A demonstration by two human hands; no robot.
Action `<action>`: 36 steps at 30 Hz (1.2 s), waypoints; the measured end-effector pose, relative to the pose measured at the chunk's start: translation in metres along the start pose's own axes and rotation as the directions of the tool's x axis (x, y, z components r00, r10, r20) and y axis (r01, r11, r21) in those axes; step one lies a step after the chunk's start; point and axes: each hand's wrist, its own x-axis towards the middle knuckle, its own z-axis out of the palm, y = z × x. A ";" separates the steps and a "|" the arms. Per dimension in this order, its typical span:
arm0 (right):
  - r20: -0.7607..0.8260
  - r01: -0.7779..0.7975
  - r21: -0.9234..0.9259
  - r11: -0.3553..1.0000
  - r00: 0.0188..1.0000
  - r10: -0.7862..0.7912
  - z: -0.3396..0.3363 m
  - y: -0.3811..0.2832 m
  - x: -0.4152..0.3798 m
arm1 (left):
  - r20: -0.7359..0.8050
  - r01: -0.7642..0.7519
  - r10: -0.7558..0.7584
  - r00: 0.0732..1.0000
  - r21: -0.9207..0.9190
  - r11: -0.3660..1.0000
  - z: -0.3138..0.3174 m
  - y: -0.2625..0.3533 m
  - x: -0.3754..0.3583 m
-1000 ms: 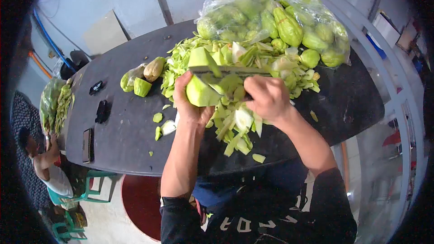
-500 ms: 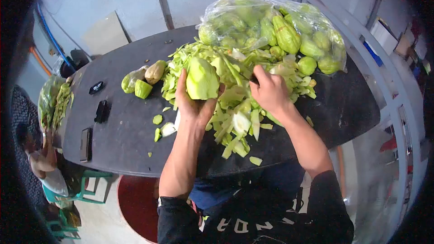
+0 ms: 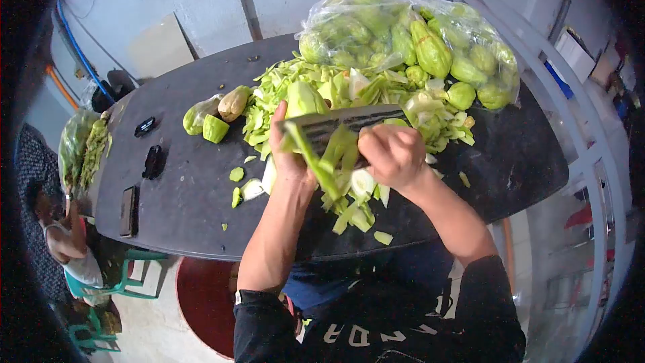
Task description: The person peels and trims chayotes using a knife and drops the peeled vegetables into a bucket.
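chayote (image 3: 304, 99), long axis straight ahead, snug in left fingers (image 3: 277, 121) (broad knife (image 3: 321, 125) crosswise, tight in right fingers (image 3: 378, 146))

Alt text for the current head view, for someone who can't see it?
A person's left hand holds a pale green vegetable, the right hand a wide blade in front of it, with green strips hanging there. Peelings are heaped on a dark table beneath, a clear bag of green vegetables lies behind them, and another person sits at left.
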 end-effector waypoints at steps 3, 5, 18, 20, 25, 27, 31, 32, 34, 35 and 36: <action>-0.001 -0.108 0.004 0.994 0.994 0.108 0.005 0.012 -0.004 | -0.028 -0.085 0.086 0.996 0.041 0.996 0.002 0.000 0.000; -0.015 -0.094 0.014 0.995 0.995 0.095 0.001 0.015 -0.007 | 0.004 -0.065 0.065 0.998 0.023 0.998 -0.001 0.001 0.004; 0.093 -0.266 0.098 0.959 0.962 0.257 0.009 0.026 -0.014 | 0.313 0.036 -0.054 0.948 0.061 0.997 -0.012 0.011 0.005; 0.110 -0.355 0.031 0.934 0.930 0.350 0.017 0.030 -0.017 | 0.229 0.012 -0.033 0.973 0.092 0.996 -0.010 0.011 0.000; 0.140 -0.436 0.036 0.899 0.893 0.427 0.015 0.034 -0.019 | 0.156 0.040 -0.020 0.988 -0.127 0.991 0.000 0.004 0.013; 0.142 -0.448 0.062 0.892 0.888 0.437 0.016 0.029 -0.018 | 0.276 0.106 -0.052 0.960 -0.185 0.977 -0.008 0.011 0.015; 0.053 -0.230 0.102 0.968 0.973 0.225 0.013 0.016 -0.014 | 0.007 -0.002 0.002 1.000 -0.007 1.000 -0.007 0.010 0.007; 0.029 -0.162 0.086 0.983 0.987 0.160 0.008 0.012 -0.011 | 0.009 0.001 -0.001 1.000 -0.010 1.000 -0.008 0.009 0.007; 0.022 -0.149 0.097 0.984 0.989 0.148 0.003 0.007 -0.006 | 0.072 0.010 -0.012 0.997 0.029 1.000 -0.010 0.007 0.007; 0.025 -0.161 0.094 0.982 0.987 0.159 0.004 0.008 -0.006 | 0.041 0.007 -0.007 0.999 0.014 1.000 -0.007 0.005 0.008; 0.028 -0.171 0.092 0.981 0.985 0.169 0.006 0.009 -0.006 | 0.041 0.007 -0.008 0.999 0.014 1.000 -0.010 0.006 0.007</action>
